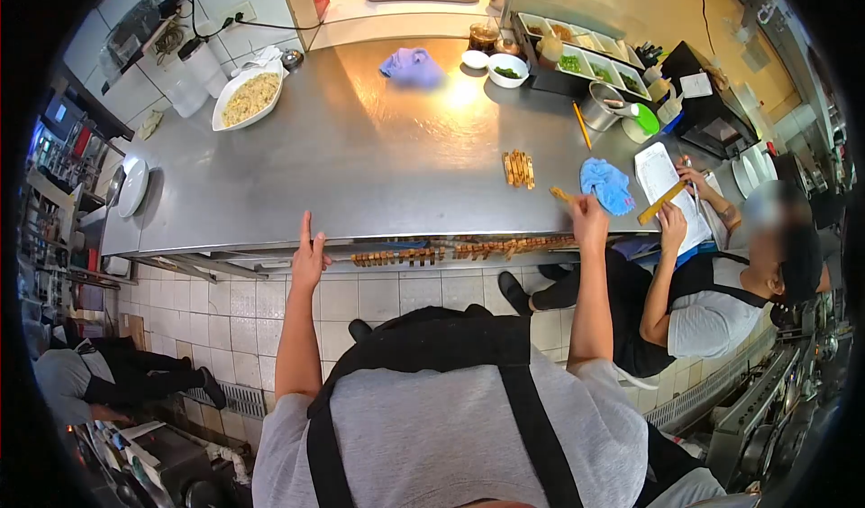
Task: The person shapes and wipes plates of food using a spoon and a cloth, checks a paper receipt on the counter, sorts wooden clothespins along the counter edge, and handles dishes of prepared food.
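Observation:
My right hand [590,223] pinches a small wooden clothespin [560,194] just above the front part of the steel counter [270,179]. Close by, several wooden clothespins [518,169] lie side by side in a bundle on the counter. A crumpled blue cloth [607,185] is right beside my right hand. My left hand [309,256] is at the counter's front edge, index finger stretched forward and holding nothing. Below that edge, a long row of clothespins [396,257] hangs along a rail between my hands.
At right a co-worker [712,301] holds a wooden strip [662,202] and a pen over paper [658,170]. A food-filled white bowl [250,100], white plates [133,188] and a purple cloth [412,68] are on the counter. Condiment trays [599,66] stand back right. Another person [81,373] is lower left.

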The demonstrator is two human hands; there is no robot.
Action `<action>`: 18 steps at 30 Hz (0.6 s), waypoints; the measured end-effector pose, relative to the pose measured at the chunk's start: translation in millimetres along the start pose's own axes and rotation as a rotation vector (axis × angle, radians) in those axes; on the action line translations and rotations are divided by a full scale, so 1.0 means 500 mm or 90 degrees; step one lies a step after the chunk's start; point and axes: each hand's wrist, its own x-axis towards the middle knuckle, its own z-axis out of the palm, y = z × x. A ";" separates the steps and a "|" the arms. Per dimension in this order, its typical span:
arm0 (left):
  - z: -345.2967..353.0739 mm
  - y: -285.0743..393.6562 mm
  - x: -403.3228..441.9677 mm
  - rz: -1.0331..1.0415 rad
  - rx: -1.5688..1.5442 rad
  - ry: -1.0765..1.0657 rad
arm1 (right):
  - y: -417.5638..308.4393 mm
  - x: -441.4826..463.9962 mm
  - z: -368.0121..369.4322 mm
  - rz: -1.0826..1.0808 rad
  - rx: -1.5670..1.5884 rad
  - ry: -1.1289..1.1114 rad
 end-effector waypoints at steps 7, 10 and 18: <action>0.002 -0.006 0.002 0.001 -0.009 0.003 | 0.027 -0.128 -0.042 0.034 -0.076 -0.072; 0.001 0.001 0.000 -0.005 -0.024 -0.004 | 0.046 -0.175 -0.012 0.053 0.000 -0.065; 0.002 0.006 -0.005 0.001 -0.047 0.009 | 0.009 -0.260 0.081 0.043 0.108 -0.216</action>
